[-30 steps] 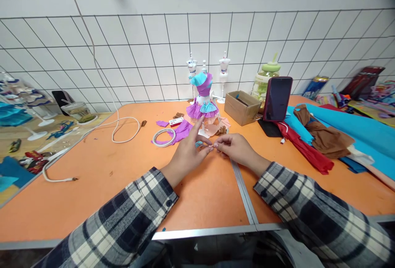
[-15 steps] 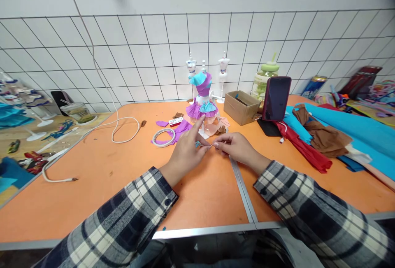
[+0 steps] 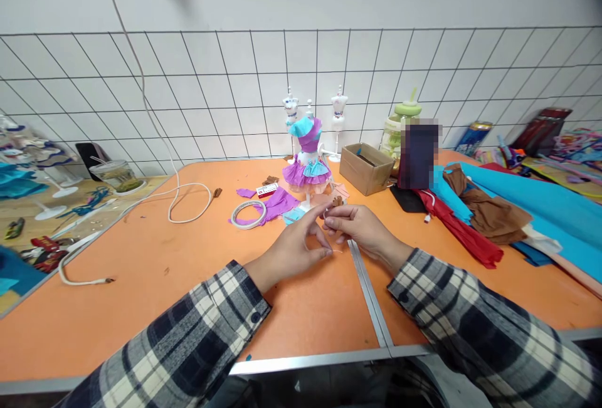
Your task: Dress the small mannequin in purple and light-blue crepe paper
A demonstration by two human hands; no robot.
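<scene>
My left hand (image 3: 296,245) is above the orange table, its thumb and forefinger apart in a curve. Close against its fingertips, my right hand (image 3: 360,227) is pinched on something too small to make out. A thin pale strand (image 3: 337,251) shows beside my left thumb; whether it is held cannot be told. Beyond the hands stands a small dress form (image 3: 309,138) wearing a purple and turquoise crepe-paper dress. Purple paper (image 3: 281,203) and a roll of white tape (image 3: 248,214) lie left of it. Brown scraps (image 3: 337,201) and peach paper (image 3: 322,198) lie by its base.
Two bare dress forms (image 3: 338,107) stand behind. A cardboard box (image 3: 367,170), a green-lidded bottle (image 3: 399,123) and a blurred phone (image 3: 418,156) are to the right, near red paper (image 3: 470,248) and brown paper (image 3: 501,210). A white cable (image 3: 176,198) lies left.
My left thumb and forefinger have spread from their pinch, with the thumb lower. My right hand stays pinched. Turquoise paper behind my left hand shows more. The view has tilted slightly upward.
</scene>
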